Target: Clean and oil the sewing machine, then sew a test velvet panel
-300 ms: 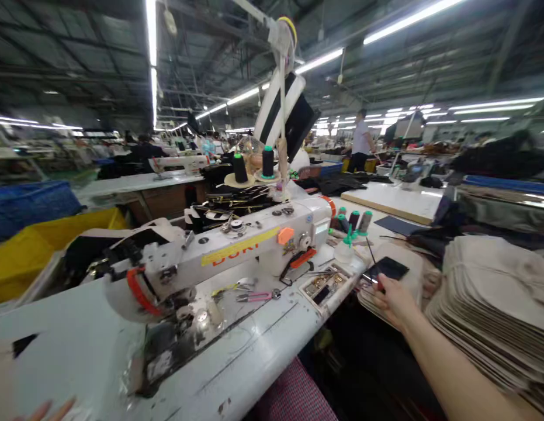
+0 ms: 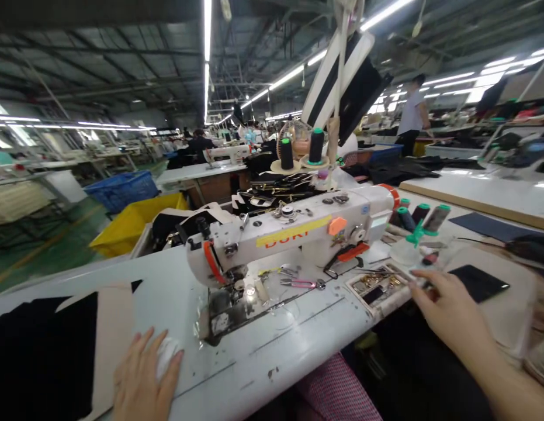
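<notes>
Well, our left hand (image 2: 144, 374) lies spread, fingers open and gripping nothing, on a white wad of material (image 2: 167, 356), seemingly pinning it to the sewing table (image 2: 254, 374), with a black-and-beige fabric panel (image 2: 107, 327) just left of those fingers. Our right fingers (image 2: 423, 280) curl half-open, apparently empty, a hardware tray (image 2: 372, 286) just left of them. Earlier they were nearer the black rectangular piece (image 2: 477, 283) — and the panel was out of view.
</notes>
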A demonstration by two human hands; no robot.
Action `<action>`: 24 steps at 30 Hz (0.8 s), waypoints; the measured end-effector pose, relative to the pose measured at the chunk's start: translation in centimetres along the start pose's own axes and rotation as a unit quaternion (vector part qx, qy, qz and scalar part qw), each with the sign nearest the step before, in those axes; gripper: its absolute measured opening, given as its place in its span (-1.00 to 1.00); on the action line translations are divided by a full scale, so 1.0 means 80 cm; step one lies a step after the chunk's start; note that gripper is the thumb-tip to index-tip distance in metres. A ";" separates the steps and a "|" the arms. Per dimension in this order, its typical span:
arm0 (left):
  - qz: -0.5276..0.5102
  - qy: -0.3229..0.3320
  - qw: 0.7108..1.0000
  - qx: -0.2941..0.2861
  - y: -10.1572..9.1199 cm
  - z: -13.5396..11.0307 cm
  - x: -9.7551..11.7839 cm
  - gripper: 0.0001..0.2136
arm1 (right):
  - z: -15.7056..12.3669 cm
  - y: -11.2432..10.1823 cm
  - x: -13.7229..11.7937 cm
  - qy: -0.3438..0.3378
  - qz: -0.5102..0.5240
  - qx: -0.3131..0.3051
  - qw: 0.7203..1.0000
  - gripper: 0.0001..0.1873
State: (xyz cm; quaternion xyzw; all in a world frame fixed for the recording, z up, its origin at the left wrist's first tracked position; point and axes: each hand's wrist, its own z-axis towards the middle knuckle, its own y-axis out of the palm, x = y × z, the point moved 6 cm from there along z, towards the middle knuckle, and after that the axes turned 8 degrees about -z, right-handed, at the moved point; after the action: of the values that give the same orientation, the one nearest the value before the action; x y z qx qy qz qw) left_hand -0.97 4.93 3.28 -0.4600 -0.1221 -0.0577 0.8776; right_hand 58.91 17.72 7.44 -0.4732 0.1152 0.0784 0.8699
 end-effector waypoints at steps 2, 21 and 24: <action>0.013 0.002 1.000 -0.003 -0.004 0.003 0.017 -0.45 | -0.012 0.024 -0.066 -0.089 0.036 -0.087 0.992 -0.67; 0.011 0.003 1.000 -0.010 0.002 0.005 0.016 -0.53 | 0.087 0.205 -0.333 -0.219 -0.142 -0.415 0.871 -0.64; 0.016 0.005 1.000 -0.013 0.002 0.005 0.016 -0.52 | 0.083 0.201 -0.343 -0.230 -0.160 -0.399 0.873 -0.61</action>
State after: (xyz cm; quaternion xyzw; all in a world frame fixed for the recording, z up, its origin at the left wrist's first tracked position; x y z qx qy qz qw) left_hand 0.22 5.38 3.74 -0.4729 -0.1096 -0.0471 0.8730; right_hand 29.46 31.21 5.50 -0.7603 -0.2066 0.0847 0.6100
